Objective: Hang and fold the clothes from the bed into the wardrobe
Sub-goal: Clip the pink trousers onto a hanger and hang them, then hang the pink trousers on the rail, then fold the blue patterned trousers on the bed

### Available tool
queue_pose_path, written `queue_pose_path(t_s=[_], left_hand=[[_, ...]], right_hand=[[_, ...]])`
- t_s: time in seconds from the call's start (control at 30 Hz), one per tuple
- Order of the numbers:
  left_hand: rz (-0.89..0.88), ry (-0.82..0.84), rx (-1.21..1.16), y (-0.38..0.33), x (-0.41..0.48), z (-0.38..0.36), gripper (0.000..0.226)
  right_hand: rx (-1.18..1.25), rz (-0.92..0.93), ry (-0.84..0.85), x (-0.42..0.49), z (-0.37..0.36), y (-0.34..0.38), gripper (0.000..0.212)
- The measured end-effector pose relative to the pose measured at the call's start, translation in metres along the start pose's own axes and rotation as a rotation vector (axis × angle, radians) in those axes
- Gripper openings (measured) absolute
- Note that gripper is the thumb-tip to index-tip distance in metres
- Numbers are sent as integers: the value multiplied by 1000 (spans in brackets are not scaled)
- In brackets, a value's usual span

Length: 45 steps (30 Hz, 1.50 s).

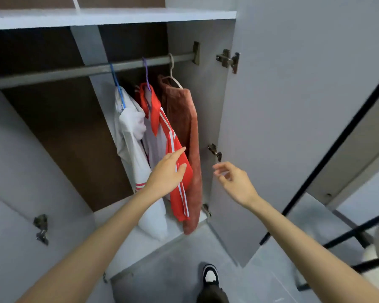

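garments (155, 136): 3 | hangers (146, 71): 3 | rail (74, 72): 1 | left hand (167, 172), right hand (235, 182): loose

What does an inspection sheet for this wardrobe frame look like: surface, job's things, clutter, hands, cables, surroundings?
Surface: grey wardrobe floor; the white top's hem reaches it.
Job's things: on the rail hang a white top on a blue hanger, a red jacket on a purple hanger and a brown garment on a white hanger.
Clutter: nothing seen.
Hands: left hand has straight fingers at the red jacket's sleeve and seems to touch it; right hand is loosely curled and holds nothing.
Cables: nothing seen.
Surroundings: open door on the right, shelf above, one shoe on the room floor.
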<state>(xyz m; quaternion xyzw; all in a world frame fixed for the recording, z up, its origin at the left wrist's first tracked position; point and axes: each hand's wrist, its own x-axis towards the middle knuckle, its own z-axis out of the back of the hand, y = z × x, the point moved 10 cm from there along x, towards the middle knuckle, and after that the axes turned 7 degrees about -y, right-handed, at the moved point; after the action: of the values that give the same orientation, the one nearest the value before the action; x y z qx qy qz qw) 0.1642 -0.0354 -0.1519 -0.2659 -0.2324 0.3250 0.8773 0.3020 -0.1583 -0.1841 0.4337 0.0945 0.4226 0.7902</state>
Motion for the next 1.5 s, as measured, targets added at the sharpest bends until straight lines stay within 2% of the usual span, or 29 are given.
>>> queue_pose_path(t_s=[0.27,0.63,0.87,1.03,1.2,1.5], left_hand=[[-106,302,-15,-88,-115,-112,53],[-449,664,-7,-299,-283,-297,48],[-583,905,-52,-438,-439,-401,50],[-642,1015,-37,-505,-523,-458,51],[-722,1114,-7,-555,-584,-511,52],[-837,1344,38,-617,-661,-638,52]], right_hand=[[19,-312,-203,-178,96,-95,19],[-11,-670,-571,-462,275,-220,19],[-27,-919,-747,-662,369,-277,20],[24,-1080,-854,-781,407,-302,19],[-4,-1217,-888,-863,432,-330,24],[62,-1419,-965,-928,464,-408,30]])
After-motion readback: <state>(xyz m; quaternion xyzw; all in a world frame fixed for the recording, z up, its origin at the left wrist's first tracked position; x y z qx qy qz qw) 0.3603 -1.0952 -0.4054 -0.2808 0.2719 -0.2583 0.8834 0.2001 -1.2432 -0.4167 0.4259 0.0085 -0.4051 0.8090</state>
